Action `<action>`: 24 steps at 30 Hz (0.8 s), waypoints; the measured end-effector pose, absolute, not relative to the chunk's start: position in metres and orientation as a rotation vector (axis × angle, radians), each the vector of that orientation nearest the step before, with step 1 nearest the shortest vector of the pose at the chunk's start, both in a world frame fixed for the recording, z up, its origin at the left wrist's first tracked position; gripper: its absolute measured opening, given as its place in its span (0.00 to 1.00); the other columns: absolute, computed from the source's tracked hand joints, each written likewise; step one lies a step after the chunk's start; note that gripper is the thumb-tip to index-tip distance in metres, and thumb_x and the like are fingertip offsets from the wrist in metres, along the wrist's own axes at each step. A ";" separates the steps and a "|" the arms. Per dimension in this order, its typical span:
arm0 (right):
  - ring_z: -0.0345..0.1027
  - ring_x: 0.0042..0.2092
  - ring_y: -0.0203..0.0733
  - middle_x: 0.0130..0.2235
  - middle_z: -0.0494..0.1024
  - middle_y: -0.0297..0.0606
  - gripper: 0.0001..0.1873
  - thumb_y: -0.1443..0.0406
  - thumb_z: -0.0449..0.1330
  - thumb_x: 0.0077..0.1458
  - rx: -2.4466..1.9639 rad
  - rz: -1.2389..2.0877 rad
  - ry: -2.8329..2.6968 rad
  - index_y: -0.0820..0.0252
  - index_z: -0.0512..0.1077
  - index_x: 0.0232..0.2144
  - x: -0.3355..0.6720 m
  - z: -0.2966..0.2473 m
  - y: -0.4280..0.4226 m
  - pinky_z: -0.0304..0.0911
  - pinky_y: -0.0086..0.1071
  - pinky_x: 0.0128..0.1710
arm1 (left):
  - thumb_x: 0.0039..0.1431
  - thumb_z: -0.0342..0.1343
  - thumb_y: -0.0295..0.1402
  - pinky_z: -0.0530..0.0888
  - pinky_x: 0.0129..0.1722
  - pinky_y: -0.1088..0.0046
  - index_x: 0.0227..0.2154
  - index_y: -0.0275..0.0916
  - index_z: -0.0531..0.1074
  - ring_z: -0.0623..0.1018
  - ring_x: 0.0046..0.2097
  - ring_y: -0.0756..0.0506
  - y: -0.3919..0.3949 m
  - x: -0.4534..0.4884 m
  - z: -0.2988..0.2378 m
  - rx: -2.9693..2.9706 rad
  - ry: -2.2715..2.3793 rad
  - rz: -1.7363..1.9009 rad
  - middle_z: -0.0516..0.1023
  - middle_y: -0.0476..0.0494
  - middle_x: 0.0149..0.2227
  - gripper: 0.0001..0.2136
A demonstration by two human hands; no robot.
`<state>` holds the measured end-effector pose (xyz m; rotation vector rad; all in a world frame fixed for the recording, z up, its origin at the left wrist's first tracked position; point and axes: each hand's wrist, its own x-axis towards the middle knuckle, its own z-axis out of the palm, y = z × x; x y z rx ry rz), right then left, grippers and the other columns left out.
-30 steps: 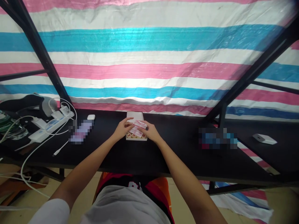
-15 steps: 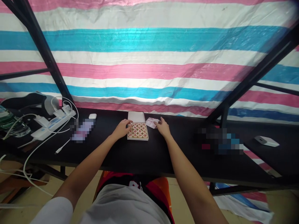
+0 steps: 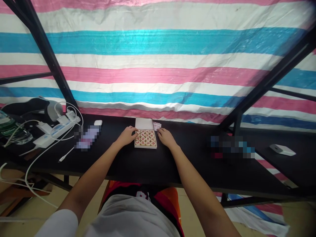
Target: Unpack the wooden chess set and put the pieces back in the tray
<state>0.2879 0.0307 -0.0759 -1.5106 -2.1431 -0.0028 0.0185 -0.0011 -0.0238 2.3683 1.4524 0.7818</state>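
The left hand, loosely spread, is rested against an open box of round pieces set on the desk, beside whose lid a paper slip is placed, just behind the loosely spread right hand.

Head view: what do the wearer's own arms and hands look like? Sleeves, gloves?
Left hand and right hand: no gloves. Left arm: short white sleeve. Right arm: bare, no sleeve in frame. No wristwear visible.
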 end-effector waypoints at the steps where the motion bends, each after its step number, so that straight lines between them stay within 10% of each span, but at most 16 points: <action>1: 0.62 0.55 0.49 0.55 0.68 0.51 0.20 0.67 0.48 0.58 -1.507 -0.022 -2.126 0.63 0.69 0.51 0.288 -0.074 0.030 0.57 0.45 0.56 | 0.59 0.49 0.37 0.68 0.50 0.64 0.43 0.40 0.74 0.71 0.46 0.42 -0.001 0.019 -0.024 2.374 1.443 0.763 0.72 0.42 0.41 0.14; 24: 0.66 0.42 0.43 0.38 0.77 0.40 0.11 0.62 0.53 0.57 -1.221 0.190 -2.161 0.59 0.75 0.36 0.265 -0.041 0.003 0.59 0.36 0.47 | 0.60 0.48 0.40 0.70 0.47 0.67 0.45 0.40 0.73 0.74 0.45 0.43 -0.004 0.020 -0.026 2.367 1.415 0.703 0.71 0.42 0.44 0.16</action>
